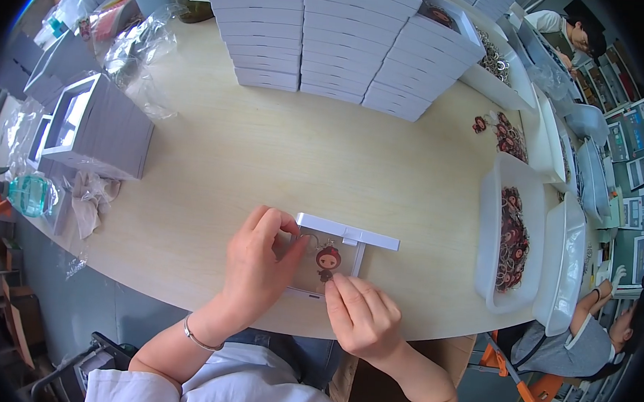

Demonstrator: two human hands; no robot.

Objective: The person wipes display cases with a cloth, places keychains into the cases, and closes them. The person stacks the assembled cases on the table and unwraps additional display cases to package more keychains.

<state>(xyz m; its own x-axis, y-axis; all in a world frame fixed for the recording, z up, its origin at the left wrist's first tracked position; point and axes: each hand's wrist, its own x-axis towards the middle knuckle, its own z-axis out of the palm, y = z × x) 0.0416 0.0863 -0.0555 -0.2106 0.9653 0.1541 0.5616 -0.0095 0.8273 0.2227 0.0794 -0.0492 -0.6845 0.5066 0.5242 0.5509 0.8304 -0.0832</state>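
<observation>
A keychain with a red-hooded cartoon figure (327,260) lies over a small shallow white box (356,262) near the table's front edge. My left hand (262,260) is at the box's left side, thumb and fingers closed about the metal ring end of the keychain. Part of the ring is hidden behind the fingertips. My right hand (363,312) pinches the lower end of the figure between thumb and forefinger. Across the back of the box sits a white strip-shaped part (350,231), like a raised lid or side flap.
Tall stacks of white boxes (340,45) stand at the back. More boxes (107,126) and plastic wrap (135,46) are at the left. A white bin (490,235) of red keychains (513,244) stands right, near loose charms (509,136). Two people (588,343) sit beyond.
</observation>
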